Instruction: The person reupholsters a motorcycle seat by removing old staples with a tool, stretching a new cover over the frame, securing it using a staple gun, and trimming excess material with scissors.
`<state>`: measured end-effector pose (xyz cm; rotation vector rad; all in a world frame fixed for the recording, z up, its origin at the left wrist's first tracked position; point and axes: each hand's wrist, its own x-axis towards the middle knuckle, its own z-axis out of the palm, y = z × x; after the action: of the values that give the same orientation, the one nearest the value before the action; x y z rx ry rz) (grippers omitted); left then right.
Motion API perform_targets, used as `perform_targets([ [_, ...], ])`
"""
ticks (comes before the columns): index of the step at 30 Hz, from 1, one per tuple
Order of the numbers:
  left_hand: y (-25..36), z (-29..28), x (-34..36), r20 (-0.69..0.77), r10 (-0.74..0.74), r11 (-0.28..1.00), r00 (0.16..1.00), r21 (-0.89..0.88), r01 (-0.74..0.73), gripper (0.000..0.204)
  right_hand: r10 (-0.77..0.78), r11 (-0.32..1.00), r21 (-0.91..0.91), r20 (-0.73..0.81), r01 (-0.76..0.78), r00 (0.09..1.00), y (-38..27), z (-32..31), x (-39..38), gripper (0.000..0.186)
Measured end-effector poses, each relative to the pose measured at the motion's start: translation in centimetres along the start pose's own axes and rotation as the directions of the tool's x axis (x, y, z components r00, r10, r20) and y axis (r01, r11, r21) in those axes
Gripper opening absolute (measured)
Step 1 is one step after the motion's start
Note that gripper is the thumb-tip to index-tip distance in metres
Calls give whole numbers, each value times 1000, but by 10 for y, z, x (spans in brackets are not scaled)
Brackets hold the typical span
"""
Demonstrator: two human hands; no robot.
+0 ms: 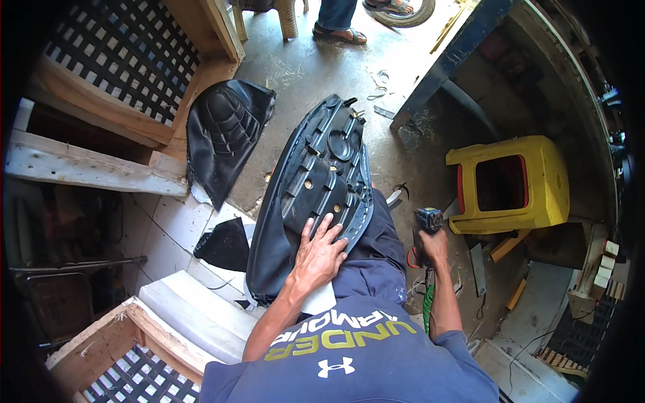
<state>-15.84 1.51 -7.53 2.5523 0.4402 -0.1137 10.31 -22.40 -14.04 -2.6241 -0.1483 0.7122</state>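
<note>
One yellow shell (549,181) right | black cover (225,134) left | left fingers (324,230) spread on seat (310,195) | right fingers (428,240) gripping tool (428,217)

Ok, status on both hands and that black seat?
Left hand spread on the black seat. Right hand gripping a pistol-grip tool, clear of the seat. Seat underside up; only the left hand seen over it.

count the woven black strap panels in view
3: the upper-left panel, the lower-left panel and the smaller lower-right panel; more may be hidden in the dark edges.
</note>
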Motion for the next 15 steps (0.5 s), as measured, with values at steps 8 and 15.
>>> perform_targets([
  [8, 6, -114, -77, 98, 36, 980, 994, -200, -16, 78, 210, 940, -241, -147, -241, 967, 211, 100, 0, 63],
  [15, -22, -135, -98, 48, -77, 981, 996, 184, 67, 91, 370, 900, -231, -41, -369, 928, 136, 100, -20, 66],
])
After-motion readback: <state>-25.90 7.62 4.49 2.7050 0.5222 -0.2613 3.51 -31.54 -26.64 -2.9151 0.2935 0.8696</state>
